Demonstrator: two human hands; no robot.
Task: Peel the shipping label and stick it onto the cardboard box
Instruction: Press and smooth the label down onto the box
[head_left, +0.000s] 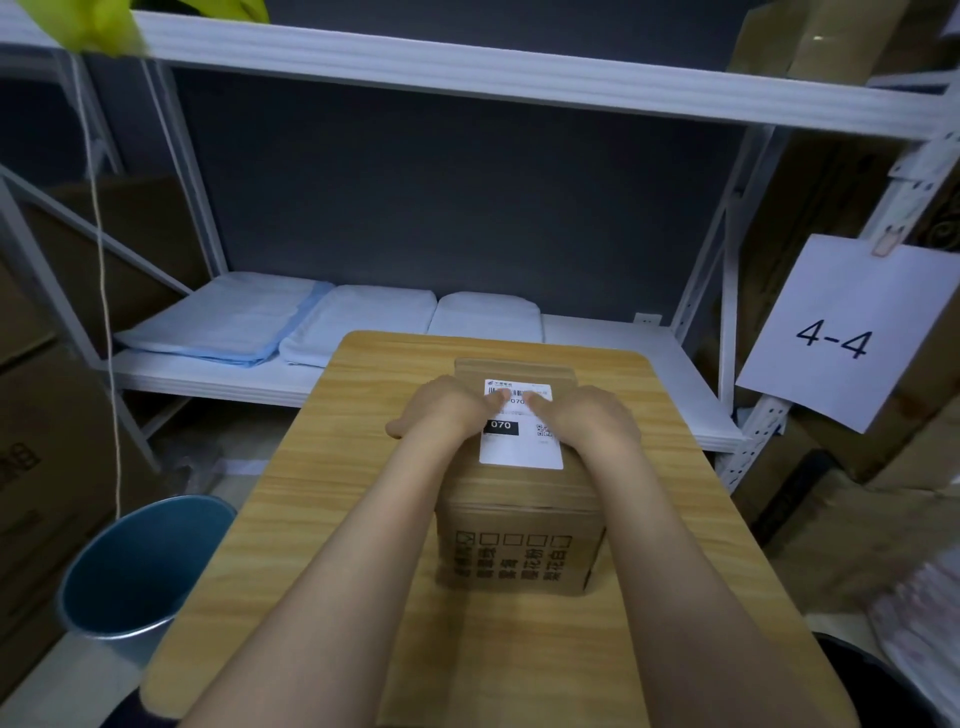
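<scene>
A brown cardboard box (519, 540) with printed characters on its near side stands in the middle of a small wooden table (322, 467). A white shipping label (519, 447) with a barcode and a black "070" block lies flat on the box top. My left hand (447, 408) rests palm down on the label's left part, fingertips on its far edge. My right hand (582, 415) lies the same way on the right part. Both hands are flat with nothing gripped, and their fingertips almost meet over the barcode.
A blue bin (140, 566) stands on the floor left of the table. Behind it a white shelf (613, 343) carries folded blue and white cloths (291, 322). A paper sign "4-4" (841, 332) hangs on the right rack, with cardboard boxes stacked on both sides.
</scene>
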